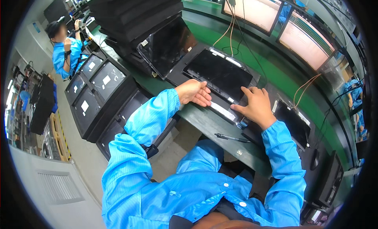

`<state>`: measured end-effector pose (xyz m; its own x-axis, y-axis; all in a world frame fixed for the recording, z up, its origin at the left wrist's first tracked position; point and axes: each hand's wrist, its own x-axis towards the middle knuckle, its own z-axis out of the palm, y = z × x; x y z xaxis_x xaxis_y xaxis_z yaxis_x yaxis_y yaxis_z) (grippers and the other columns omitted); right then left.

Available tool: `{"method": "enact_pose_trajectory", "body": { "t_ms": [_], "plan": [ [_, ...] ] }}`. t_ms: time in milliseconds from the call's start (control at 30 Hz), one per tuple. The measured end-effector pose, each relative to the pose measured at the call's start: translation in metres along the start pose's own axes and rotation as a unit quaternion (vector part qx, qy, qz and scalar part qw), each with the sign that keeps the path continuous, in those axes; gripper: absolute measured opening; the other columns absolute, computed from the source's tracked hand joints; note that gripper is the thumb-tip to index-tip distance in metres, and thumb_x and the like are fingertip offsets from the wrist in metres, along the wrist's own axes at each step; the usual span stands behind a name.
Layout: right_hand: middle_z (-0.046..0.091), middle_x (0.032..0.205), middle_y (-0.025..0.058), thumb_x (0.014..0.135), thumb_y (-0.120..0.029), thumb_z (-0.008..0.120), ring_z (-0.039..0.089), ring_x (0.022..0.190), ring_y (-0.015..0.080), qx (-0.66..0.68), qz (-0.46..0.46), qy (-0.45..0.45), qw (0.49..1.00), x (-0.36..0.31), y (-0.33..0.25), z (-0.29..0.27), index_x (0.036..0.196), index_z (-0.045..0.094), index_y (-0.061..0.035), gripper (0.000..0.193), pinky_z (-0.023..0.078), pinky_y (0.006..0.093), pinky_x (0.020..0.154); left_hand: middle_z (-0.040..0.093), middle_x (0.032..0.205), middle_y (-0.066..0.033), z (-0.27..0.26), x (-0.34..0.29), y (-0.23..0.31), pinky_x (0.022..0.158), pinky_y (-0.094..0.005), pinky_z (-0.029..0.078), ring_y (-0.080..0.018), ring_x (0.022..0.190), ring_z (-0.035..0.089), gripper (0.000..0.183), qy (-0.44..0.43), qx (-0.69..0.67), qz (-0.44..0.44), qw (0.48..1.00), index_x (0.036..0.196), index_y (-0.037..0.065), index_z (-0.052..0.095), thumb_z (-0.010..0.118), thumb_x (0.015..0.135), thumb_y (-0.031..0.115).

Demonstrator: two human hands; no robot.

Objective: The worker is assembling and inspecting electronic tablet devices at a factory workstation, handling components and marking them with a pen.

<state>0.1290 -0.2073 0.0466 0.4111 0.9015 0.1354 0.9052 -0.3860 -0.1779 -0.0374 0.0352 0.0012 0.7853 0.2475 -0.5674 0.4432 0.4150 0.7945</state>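
Observation:
A black flat display panel (219, 73) lies on a dark pad on the green bench in front of me. My left hand (193, 92) is at its near left edge, palm partly turned up, fingers loosely bent and apart, with nothing seen in them. My right hand (256, 107) spreads over the panel's near right corner, thumb and fingers apart, fingertips at its edge. Between the hands, a pale strip (223, 111) runs along the near side. A small dark round object (243, 122), partly hidden, sits by my right thumb. Whether either hand presses on the panel, I cannot tell.
A second panel (291, 120) lies to the right, near a mouse (315, 160). Another panel (167, 45) rests by tall black stacked trays (134, 12). More trays (98, 79) stand left. A pen (232, 138) lies near the bench edge. Monitors (307, 40) and cables line the back.

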Motion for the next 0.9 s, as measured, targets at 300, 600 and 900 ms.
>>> {"method": "enact_pose_trajectory", "body": {
  "t_ms": [300, 600, 900],
  "plan": [
    [0.055, 0.141, 0.0248, 0.08, -0.056, 0.08, 0.051, 0.135, 0.0396, -0.041, -0.026, 0.058, 0.997, -0.005, -0.006, 0.016, 0.139, 0.062, -0.0062, 0.079, 0.033, 0.0635, 0.115, 0.068, 0.072, -0.0081, 0.007, -0.016, -0.013, 0.059, -0.0323, 0.058, -0.0235, 0.062, 0.071, 0.042, 0.12, 0.173, 0.149, 0.966, 0.104, 0.001, 0.066, 0.06, 0.105, 0.042],
    [0.061, 0.121, 0.0193, 0.084, -0.035, 0.079, 0.058, 0.117, 0.0371, 0.014, -0.159, 0.155, 0.975, -0.012, -0.022, 0.02, 0.117, 0.069, -0.0018, 0.048, 0.045, 0.0544, 0.1, 0.035, 0.166, -0.0152, -0.026, 0.033, 0.001, 0.128, -0.0574, 0.012, -0.0319, 0.158, 0.021, 0.086, 0.29, 0.616, 0.308, 0.664, 0.155, 0.005, 0.045, 0.054, 0.095, 0.066],
    [0.059, 0.08, 0.0107, 0.082, -0.019, 0.073, 0.065, 0.075, 0.03, -0.147, -0.195, -0.06, 0.968, -0.117, -0.04, 0.022, 0.081, 0.059, -0.0076, 0.018, 0.052, 0.0404, 0.062, 0.067, 0.136, -0.0163, -0.048, -0.092, -0.03, 0.112, -0.0389, 0.044, -0.0288, 0.131, 0.06, 0.039, 0.298, 0.396, 0.491, 0.717, 0.13, 0.001, 0.068, 0.072, 0.096, 0.021]
  ]
}}
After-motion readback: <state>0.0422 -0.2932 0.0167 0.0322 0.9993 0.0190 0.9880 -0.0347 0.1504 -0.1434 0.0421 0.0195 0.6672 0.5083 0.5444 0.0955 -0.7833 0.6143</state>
